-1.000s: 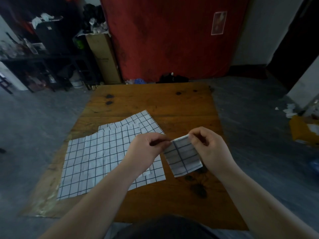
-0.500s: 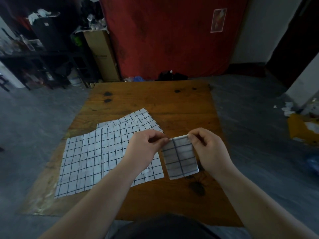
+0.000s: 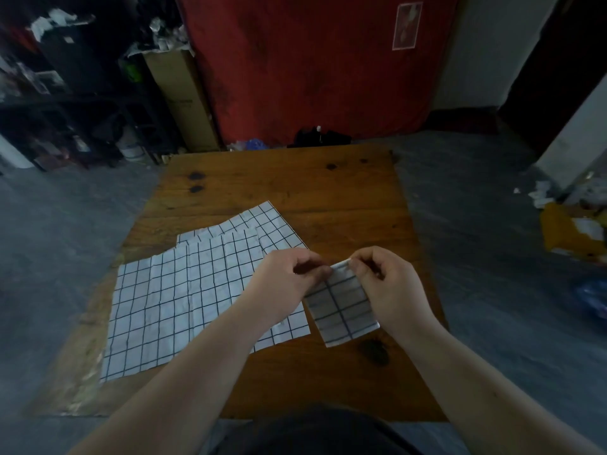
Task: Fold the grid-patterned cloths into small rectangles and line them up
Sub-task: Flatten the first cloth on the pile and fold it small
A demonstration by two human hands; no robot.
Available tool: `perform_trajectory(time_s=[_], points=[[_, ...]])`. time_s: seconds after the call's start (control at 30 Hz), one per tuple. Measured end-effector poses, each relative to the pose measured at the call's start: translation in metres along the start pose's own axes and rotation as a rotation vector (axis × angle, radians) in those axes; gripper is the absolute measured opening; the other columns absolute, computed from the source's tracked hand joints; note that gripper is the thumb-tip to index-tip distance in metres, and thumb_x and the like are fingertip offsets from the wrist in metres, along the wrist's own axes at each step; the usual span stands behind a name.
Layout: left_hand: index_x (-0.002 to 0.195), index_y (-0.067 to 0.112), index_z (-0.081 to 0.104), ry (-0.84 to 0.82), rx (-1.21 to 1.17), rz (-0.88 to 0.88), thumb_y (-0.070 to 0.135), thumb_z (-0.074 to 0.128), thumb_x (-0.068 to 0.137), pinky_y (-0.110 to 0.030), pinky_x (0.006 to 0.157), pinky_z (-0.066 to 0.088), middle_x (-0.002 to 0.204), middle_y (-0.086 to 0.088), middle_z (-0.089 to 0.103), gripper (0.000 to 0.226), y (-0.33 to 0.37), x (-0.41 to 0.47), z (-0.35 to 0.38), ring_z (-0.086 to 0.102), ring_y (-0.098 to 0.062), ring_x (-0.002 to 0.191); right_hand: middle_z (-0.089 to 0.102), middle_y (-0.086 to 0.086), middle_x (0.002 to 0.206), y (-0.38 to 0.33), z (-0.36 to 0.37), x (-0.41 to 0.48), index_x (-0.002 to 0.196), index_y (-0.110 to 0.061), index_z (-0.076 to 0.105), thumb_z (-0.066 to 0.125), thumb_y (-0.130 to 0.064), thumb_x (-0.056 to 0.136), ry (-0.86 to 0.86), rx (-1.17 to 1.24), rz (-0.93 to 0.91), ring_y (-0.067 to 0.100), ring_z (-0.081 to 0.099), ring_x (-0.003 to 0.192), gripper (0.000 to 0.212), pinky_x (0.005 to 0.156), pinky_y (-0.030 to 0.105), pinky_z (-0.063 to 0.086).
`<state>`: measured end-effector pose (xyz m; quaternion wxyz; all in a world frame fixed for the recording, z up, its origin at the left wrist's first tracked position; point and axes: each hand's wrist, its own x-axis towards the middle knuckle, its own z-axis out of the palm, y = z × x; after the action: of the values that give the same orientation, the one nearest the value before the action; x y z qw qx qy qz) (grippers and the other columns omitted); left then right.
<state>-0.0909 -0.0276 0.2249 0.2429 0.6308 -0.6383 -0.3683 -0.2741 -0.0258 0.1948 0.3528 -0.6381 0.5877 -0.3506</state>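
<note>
Your hands have drawn a little closer together along the top edge of the folded cloth (image 3: 345,307) than they were a second ago, and the strip between them looks narrower.

Left of the folded cloth, the flat cloths (image 3: 184,300) lie spread and overlapping on the surface (image 3: 295,178). There are at least two, and none is folded yet. Your left hand (image 3: 285,284) comes next, fingers curled, pinching the folded cloth's top left corner. The folded cloth is already a small rectangle. It hangs from both pinches with its lower edge close to the surface, but I cannot tell whether it touches. Just right of it, your right hand (image 3: 391,284) pinches the top right corner between thumb and fingertips.

I judge you are early in the task. One cloth is nearly finished, with perhaps a last fold or a press left. The others are untouched and no row is begun.

Far beyond the folded cloth and to its left, a white bucket (image 3: 131,147) stands on the floor, its contents hidden. Beside it, a tall cardboard box (image 3: 179,93) carries crumpled pale scraps (image 3: 164,31) on top.
</note>
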Motion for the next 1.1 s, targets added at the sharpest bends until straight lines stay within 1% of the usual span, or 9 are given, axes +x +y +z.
perform_trajectory(time_s=[0.07, 0.13, 0.27, 0.47, 0.67, 0.77, 0.9, 1.03, 1.1], points=[[0.101, 0.035, 0.073, 0.026, -0.004, -0.018, 0.036, 0.067, 0.094, -0.012, 0.067, 0.041, 0.093, 0.019, 0.070, 0.010, 0.001, 0.002, 0.000, 0.062, 0.002, 0.088, 0.066, -0.015, 0.095, 0.001, 0.002, 0.000, 0.101, -0.036, 0.063, 0.058, -0.031, 0.100, -0.008, 0.037, 0.014, -0.001, 0.061, 0.088, 0.007, 0.071, 0.019, 0.050], [0.096, 0.036, 0.072, 0.047, -0.037, -0.037, 0.033, 0.067, 0.095, -0.013, 0.066, 0.042, 0.092, 0.018, 0.069, 0.006, 0.001, 0.002, 0.000, 0.062, 0.001, 0.088, 0.065, -0.016, 0.099, 0.001, 0.004, -0.001, 0.107, -0.035, 0.063, 0.058, -0.032, 0.101, -0.032, 0.050, 0.040, 0.000, 0.060, 0.092, 0.009, 0.071, 0.018, 0.048], [0.094, 0.037, 0.070, 0.011, -0.020, -0.022, 0.032, 0.067, 0.095, -0.015, 0.069, 0.048, 0.091, 0.016, 0.069, 0.005, -0.007, 0.003, -0.004, 0.063, -0.001, 0.087, 0.063, -0.018, 0.097, -0.002, 0.011, -0.002, 0.101, -0.038, 0.061, 0.058, -0.030, 0.101, -0.028, 0.026, 0.048, -0.002, 0.057, 0.090, 0.008, 0.068, 0.015, 0.042], [0.101, 0.038, 0.069, -0.034, -0.040, 0.032, 0.038, 0.066, 0.094, -0.014, 0.069, 0.040, 0.095, 0.021, 0.068, 0.007, -0.015, 0.003, -0.020, 0.059, 0.003, 0.092, 0.063, -0.021, 0.095, -0.021, 0.032, -0.004, 0.095, -0.044, 0.058, 0.057, -0.029, 0.103, -0.074, -0.041, 0.015, -0.008, 0.057, 0.091, 0.017, 0.065, 0.012, 0.044], [0.086, 0.035, 0.070, 0.013, -0.164, 0.033, 0.031, 0.068, 0.094, -0.019, 0.068, 0.043, 0.088, 0.014, 0.068, 0.010, -0.033, 0.001, -0.049, 0.060, -0.003, 0.087, 0.064, -0.018, 0.097, -0.048, 0.060, -0.003, 0.101, -0.041, 0.060, 0.056, -0.031, 0.103, -0.072, -0.058, 0.021, -0.002, 0.060, 0.092, 0.011, 0.068, 0.014, 0.046], [0.088, 0.035, 0.069, 0.070, -0.192, 0.018, 0.029, 0.065, 0.096, -0.020, 0.067, 0.041, 0.090, 0.014, 0.066, 0.011, -0.046, -0.003, -0.071, 0.057, -0.003, 0.086, 0.067, -0.016, 0.095, -0.059, 0.078, -0.003, 0.100, -0.036, 0.064, 0.058, -0.029, 0.102, -0.043, -0.035, 0.041, -0.005, 0.061, 0.089, 0.010, 0.065, 0.011, 0.050], [0.096, 0.031, 0.068, 0.141, -0.252, -0.024, 0.031, 0.061, 0.097, -0.020, 0.066, 0.036, 0.097, 0.013, 0.063, 0.006, -0.072, -0.001, -0.115, 0.053, -0.001, 0.089, 0.069, -0.014, 0.095, -0.073, 0.103, -0.011, 0.104, -0.031, 0.068, 0.060, -0.026, 0.100, 0.007, -0.012, 0.075, -0.006, 0.061, 0.089, 0.010, 0.070, 0.005, 0.048], [0.096, 0.032, 0.069, 0.205, -0.283, -0.014, 0.034, 0.060, 0.098, -0.021, 0.067, 0.036, 0.095, 0.016, 0.062, 0.010, -0.098, 0.003, -0.154, 0.051, 0.000, 0.088, 0.069, -0.011, 0.088, -0.081, 0.126, -0.023, 0.099, -0.032, 0.068, 0.061, -0.026, 0.100, 0.094, -0.054, 0.107, -0.002, 0.062, 0.083, 0.009, 0.066, 0.014, 0.050], [0.096, 0.031, 0.070, 0.168, -0.264, 0.008, 0.034, 0.062, 0.098, -0.020, 0.066, 0.036, 0.095, 0.016, 0.063, 0.009, -0.109, 0.005, -0.164, 0.052, 0.000, 0.087, 0.068, -0.010, 0.085, -0.082, 0.134, -0.029, 0.096, -0.033, 0.066, 0.061, -0.026, 0.100, 0.161, -0.082, 0.131, 0.002, 0.063, 0.079, 0.010, 0.063, 0.017, 0.049]])
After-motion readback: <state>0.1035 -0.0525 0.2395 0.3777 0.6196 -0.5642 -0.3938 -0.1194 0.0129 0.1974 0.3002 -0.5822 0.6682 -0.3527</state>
